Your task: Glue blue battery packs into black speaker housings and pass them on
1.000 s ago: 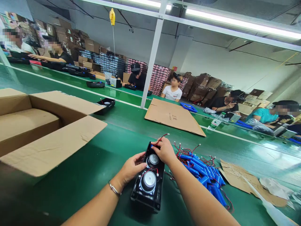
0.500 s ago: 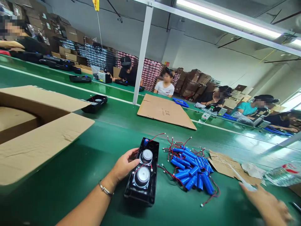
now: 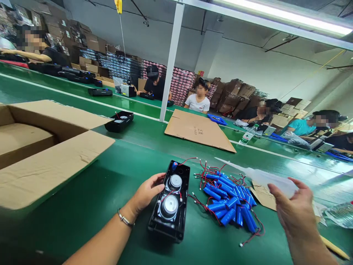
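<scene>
Now the left hand (image 3: 147,193) is curled part way, with its thumb and fingers on the side of the black speaker box (image 3: 170,204), low in the middle of the frame. Two round speakers (image 3: 169,206) sit in the box. The right hand (image 3: 293,200), at the lower right, is part closed and pinches a white squeeze bottle (image 3: 278,180). Its thin tip points left, above the pile of blue batteries (image 3: 230,198) with red and black wires.

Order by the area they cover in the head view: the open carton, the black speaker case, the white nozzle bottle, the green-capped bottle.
1. Open carton
2. Black speaker case
3. White nozzle bottle
4. Green-capped bottle
Real sizes may differ: the last is farther away.
</scene>
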Tool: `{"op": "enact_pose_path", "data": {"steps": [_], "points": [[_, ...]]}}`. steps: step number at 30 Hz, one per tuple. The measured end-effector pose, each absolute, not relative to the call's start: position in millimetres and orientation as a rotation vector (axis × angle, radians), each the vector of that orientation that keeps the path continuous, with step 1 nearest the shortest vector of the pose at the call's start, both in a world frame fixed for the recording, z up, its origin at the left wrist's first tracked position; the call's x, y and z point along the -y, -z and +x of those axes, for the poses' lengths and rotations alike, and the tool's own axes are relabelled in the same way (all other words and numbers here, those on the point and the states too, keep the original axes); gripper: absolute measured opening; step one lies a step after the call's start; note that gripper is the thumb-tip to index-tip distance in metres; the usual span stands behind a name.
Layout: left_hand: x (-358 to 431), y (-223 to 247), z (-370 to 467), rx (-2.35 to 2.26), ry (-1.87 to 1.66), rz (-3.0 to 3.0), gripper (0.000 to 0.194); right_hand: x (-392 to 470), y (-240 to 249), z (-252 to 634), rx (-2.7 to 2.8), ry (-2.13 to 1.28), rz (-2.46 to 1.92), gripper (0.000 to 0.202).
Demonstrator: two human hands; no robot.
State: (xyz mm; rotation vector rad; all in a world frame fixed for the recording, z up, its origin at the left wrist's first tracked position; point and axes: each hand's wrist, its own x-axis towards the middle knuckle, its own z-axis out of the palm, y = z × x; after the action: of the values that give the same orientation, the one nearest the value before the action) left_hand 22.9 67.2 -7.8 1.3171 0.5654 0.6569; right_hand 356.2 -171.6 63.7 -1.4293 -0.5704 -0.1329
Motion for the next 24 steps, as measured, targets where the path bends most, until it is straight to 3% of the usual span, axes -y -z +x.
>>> {"op": "enact_pose_path", "data": {"steps": [11, 16, 24], "points": [[-70, 9, 22, -0.573, -0.664, 1.35, 0.058, 62, -117, 247, 0.838, -0.272, -0.932, 0.049], [-70, 9, 22, -0.584, -0.661, 1.37, 0.057, 41, -127, 212, 1.013, -0.274, -0.79, 0.033], [-69, 9, 22, -0.544, -0.658, 1.353, 0.058, -4, -117, 182, 1.281, -0.225, -0.804, 0.037]]}}
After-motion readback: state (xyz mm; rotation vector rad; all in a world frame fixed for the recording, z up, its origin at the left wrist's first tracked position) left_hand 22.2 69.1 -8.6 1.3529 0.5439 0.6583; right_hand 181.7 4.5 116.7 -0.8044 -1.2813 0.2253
